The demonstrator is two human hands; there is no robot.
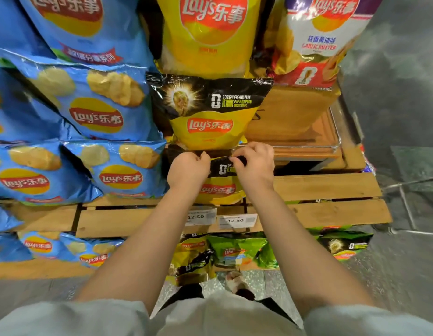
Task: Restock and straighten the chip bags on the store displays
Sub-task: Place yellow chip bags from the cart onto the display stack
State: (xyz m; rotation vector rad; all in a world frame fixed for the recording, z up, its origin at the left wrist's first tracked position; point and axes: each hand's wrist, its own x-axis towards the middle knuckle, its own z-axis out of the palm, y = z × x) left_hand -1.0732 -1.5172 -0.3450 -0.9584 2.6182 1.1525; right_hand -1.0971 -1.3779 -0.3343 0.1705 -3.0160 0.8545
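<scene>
Both hands, left [188, 169] and right [255, 163], pinch the black top edge of a yellow chip bag [219, 187] standing on the wooden shelf [327, 187], apparently straightening it; next, seat it upright beneath the bag above [209, 112].

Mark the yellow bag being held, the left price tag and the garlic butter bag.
yellow bag [219, 190]: head view, red logo.
left price tag [197, 216]: head view, printed price.
garlic butter bag [318, 46]: head view, flavour text.

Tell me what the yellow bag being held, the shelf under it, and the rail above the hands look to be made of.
Yellow bag: glossy plastic film, probably; it crinkles and glints.
Shelf: bare wooden slats, matte, with visible grain.
Rail: shiny metal by its bright highlights.
Left hand and right hand pinch the bag's black top edge.
</scene>
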